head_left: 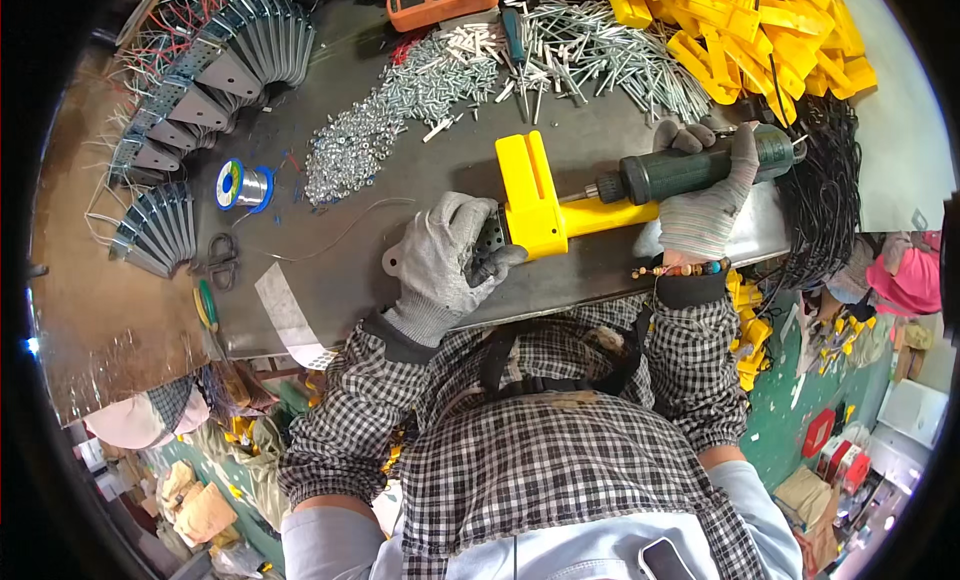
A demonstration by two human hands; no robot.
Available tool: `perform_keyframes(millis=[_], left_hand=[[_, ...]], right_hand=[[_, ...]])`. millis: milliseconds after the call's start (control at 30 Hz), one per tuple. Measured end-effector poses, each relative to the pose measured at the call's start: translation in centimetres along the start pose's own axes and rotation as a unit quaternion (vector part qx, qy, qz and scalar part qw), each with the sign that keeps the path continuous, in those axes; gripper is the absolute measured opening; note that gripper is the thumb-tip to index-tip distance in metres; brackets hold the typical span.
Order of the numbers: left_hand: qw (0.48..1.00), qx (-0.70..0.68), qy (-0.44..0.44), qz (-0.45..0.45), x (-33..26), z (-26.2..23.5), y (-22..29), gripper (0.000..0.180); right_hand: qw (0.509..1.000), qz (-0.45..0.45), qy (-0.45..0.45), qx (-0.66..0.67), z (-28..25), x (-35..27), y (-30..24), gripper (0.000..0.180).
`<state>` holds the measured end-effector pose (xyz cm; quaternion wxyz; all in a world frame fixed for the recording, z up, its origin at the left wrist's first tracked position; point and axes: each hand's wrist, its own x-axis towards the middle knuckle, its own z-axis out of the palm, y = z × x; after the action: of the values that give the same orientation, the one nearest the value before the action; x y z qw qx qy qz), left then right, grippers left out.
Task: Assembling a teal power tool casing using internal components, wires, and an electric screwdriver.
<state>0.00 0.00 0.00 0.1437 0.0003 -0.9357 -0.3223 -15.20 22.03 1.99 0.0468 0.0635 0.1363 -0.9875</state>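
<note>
My left hand (445,255), in a grey work glove, is closed around the dark, perforated end of a yellow plastic tool housing (535,200). A grey metal tab (392,260) sticks out past that hand on the left. In my right hand (705,205), also gloved, is a dark green electric screwdriver (690,170), lying nearly level with its chuck toward the left. Its thin bit (573,196) reaches the side of the yellow housing; whether it sits on a screw is hidden. The housing's yellow handle (610,216) runs under the screwdriver.
Piles of nuts (345,155), short screws (440,75) and long screws (610,55) lie beyond my hands. Yellow housings (760,35) heap at far right, above black cables (825,190). Metal brackets (200,105), a solder spool (245,186) and scissors (222,262) lie left; an orange multimeter (440,0) behind.
</note>
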Motion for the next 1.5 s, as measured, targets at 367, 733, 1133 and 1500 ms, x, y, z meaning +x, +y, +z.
perform_keyframes(millis=[367, 733, 1133, 1500], left_hand=[[0.997, 0.028, 0.014, 0.066, 0.3, 0.4, -0.1, 0.050], [0.999, 0.044, -0.018, 0.026, 0.6, 0.0, 1.3, 0.042], [0.987, 0.050, -0.060, -0.138, 10.1, -3.5, -8.4, 0.019], [0.829, 0.467, -0.298, 0.074, 14.4, -3.5, -7.4, 0.015]], right_hand=[[0.993, -0.078, 0.017, -0.083, 1.8, -0.8, 0.9, 0.030], [0.992, -0.059, -0.009, -0.112, -0.1, 0.2, 0.4, 0.025], [0.991, -0.084, 0.018, -0.105, 0.9, -0.3, 0.2, 0.034], [0.981, -0.097, -0.005, -0.170, 1.6, -3.1, -2.3, 0.038]])
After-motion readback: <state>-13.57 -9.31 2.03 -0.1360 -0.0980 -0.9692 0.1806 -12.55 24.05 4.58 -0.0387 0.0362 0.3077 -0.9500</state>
